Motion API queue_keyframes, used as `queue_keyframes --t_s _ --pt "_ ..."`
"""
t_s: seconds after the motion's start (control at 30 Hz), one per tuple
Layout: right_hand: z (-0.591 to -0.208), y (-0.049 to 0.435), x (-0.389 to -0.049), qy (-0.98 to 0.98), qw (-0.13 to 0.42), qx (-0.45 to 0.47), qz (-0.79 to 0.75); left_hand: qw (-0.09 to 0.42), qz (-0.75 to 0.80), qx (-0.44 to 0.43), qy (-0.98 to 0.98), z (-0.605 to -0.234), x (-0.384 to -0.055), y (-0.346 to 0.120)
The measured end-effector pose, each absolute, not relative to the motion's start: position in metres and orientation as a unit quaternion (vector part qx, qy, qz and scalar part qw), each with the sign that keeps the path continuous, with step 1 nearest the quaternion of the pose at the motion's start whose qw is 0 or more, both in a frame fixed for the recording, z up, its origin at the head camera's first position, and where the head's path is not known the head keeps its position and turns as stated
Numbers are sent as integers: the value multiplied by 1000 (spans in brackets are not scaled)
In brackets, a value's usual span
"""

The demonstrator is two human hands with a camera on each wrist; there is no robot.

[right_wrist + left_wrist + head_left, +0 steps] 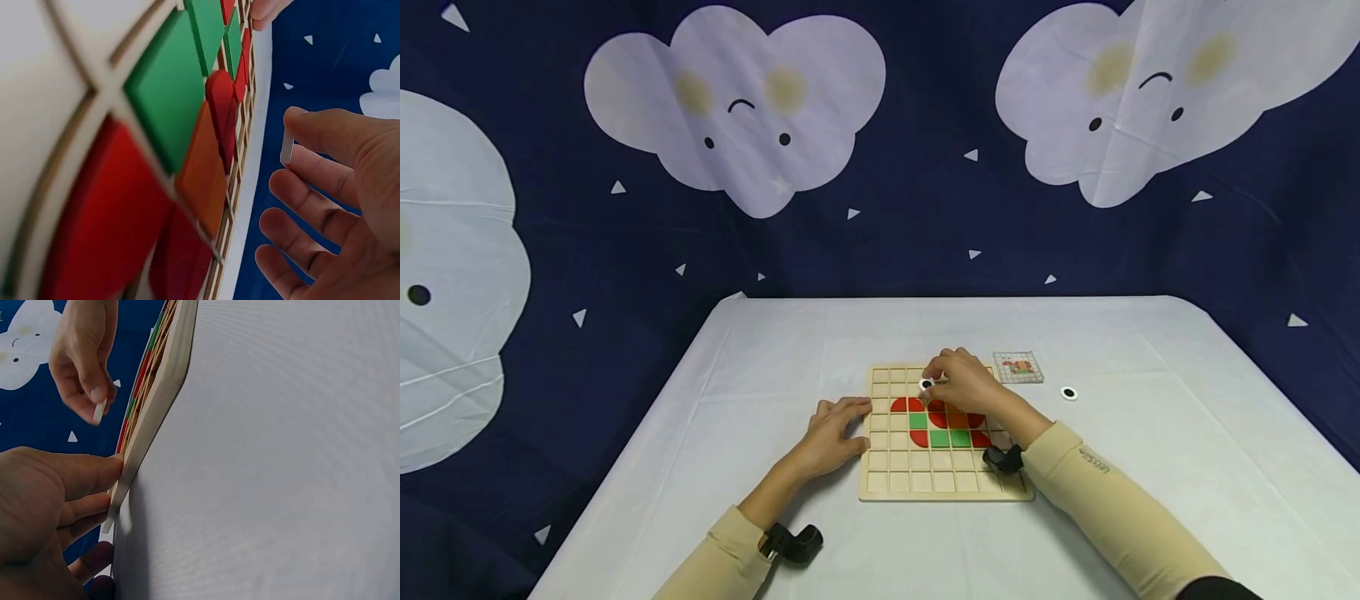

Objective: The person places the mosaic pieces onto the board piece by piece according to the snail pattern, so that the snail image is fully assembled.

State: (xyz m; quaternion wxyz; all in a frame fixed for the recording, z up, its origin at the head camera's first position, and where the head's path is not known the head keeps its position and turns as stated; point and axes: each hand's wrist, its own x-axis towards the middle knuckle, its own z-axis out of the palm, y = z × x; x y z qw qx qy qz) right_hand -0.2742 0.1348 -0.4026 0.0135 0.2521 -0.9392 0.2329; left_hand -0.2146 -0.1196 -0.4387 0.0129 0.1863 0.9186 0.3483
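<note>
My right hand point(968, 385) pinches a white disc with a black eye point(927, 384) between thumb and fingers, over the upper part of a wooden grid board point(925, 483). Seen edge-on, the thin disc point(287, 147) sits at the thumb tip in the right wrist view. Green squares point(959, 438), an orange square point(203, 175) and red round-edged pieces point(919, 438) fill several cells; the right hand covers some of them. My left hand point(829, 439) touches the board's left edge with extended fingers and thumb, also visible in the left wrist view.
Behind the board's right corner lies a small picture card point(1018, 367) with a grid and a coloured figure. Right of it, another eye disc point(1069, 393) rests on the white table point(1150, 467). A dark blue cloud-print curtain point(925, 242) hangs behind.
</note>
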Motion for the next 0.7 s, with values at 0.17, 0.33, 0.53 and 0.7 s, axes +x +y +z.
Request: queue_keyframes --t_s 0.17,0.33,0.53,0.7 --pt "-405 124 -280 -942 -1 244 231 15 351 184 918 -439 -215 -120" --pt "-406 117 -286 -949 -16 230 214 15 351 186 917 -438 -214 -120" --pt "-409 115 -289 -953 -21 228 200 12 350 188 918 -438 -214 -120" --pt "-411 115 -290 -953 -17 233 195 13 351 185 918 -438 -214 -120"
